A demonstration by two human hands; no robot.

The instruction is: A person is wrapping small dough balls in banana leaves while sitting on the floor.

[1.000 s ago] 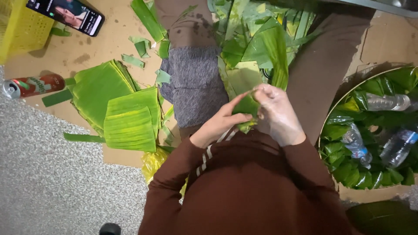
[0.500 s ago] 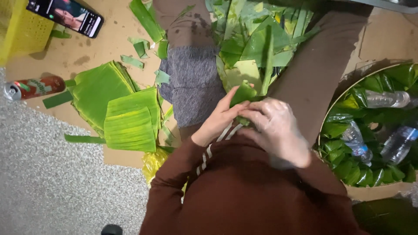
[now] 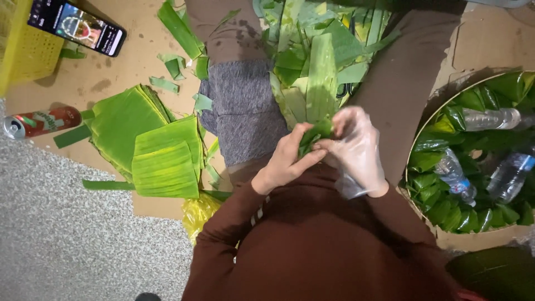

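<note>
Your left hand (image 3: 287,161) and your right hand (image 3: 354,147) in its thin clear glove pinch the small folded green leaf piece (image 3: 313,135) between closed fingers. It sits over your lap, long side pointing up and away, equally near both hands.

The folded leaf piece (image 3: 315,134) is mostly covered by the fingers (image 3: 304,142) of both hands, so its shape cannot be told; the yellow basket (image 3: 19,44) is cut off by the left and top edges; the round tray (image 3: 423,120) runs off the right edge; the bottles (image 3: 454,173) lie half buried in leaves.
</note>
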